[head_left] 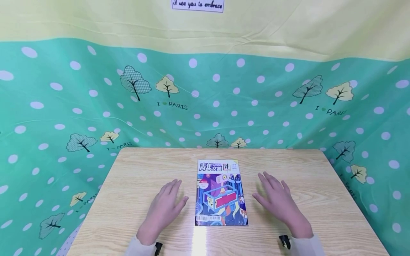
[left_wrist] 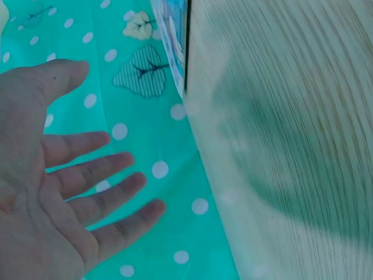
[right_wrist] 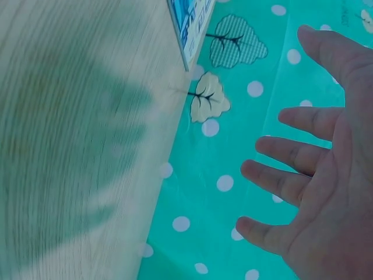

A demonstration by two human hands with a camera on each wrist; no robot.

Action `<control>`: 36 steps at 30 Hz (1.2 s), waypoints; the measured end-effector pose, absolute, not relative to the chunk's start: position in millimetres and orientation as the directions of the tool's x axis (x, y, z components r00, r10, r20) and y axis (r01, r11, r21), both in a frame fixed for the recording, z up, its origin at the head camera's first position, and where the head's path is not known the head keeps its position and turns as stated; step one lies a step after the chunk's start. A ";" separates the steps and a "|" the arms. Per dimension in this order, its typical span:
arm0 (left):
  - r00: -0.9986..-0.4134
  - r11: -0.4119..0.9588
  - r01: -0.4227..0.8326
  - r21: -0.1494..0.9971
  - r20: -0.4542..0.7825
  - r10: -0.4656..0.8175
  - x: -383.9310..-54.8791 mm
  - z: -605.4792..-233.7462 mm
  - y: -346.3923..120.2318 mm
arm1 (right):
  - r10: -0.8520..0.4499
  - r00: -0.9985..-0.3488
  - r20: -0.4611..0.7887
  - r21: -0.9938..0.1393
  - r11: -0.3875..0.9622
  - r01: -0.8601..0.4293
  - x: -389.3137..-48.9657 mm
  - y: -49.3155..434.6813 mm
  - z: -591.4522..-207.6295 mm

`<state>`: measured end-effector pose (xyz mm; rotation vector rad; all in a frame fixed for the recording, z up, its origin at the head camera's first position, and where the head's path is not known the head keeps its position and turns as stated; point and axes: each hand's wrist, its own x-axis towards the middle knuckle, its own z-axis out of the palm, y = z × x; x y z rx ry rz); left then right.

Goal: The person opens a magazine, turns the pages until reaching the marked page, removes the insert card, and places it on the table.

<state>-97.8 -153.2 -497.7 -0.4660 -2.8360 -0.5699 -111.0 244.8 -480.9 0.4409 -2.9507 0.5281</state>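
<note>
A magazine [head_left: 221,199] with a colourful purple and blue cover lies flat on the wooden table, its white title strip at the far end. To its left is my left hand [head_left: 164,208], apart from it, with straight fingers and the thumb spread towards the magazine. My right hand [head_left: 278,201] mirrors this on the other side, also apart from the magazine and holding nothing. In the left wrist view the left palm [left_wrist: 35,216] faces the camera with nothing in it. The right wrist view shows the right fingers [right_wrist: 291,154] extended and spread, with a corner of the magazine [right_wrist: 189,26] beyond.
The light wooden table [head_left: 137,177] carries the magazine in its middle, and a bright reflection lies in front of it. Behind and at both sides hangs a green curtain [head_left: 198,117] with white dots and printed trees, cream at the top. A black strap [head_left: 284,241] sits at the right wrist.
</note>
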 end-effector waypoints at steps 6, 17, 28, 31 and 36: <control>-0.886 0.852 0.425 0.305 0.334 0.323 -95.2 -498.5 -140.5 | -0.296 -0.937 0.187 -0.309 0.888 -0.342 -104.4 236.4 -480.6; -0.862 0.802 0.501 0.325 0.276 0.426 -83.2 -505.3 -114.5 | -0.372 -0.917 0.144 -0.252 0.882 -0.398 -86.0 217.0 -497.0; -0.851 0.789 0.524 0.320 0.164 0.498 -72.1 -510.5 -97.2 | -0.429 -0.903 0.011 -0.284 0.865 -0.414 -75.4 198.4 -504.7; -0.855 0.796 0.515 0.316 0.120 0.505 -70.6 -513.4 -94.7 | -0.444 -0.896 -0.009 -0.296 0.857 -0.422 -74.0 195.8 -505.4; -0.850 0.797 0.516 0.314 0.076 0.521 -70.8 -518.3 -92.3 | -0.473 -0.880 -0.041 -0.293 0.848 -0.442 -72.8 194.3 -508.5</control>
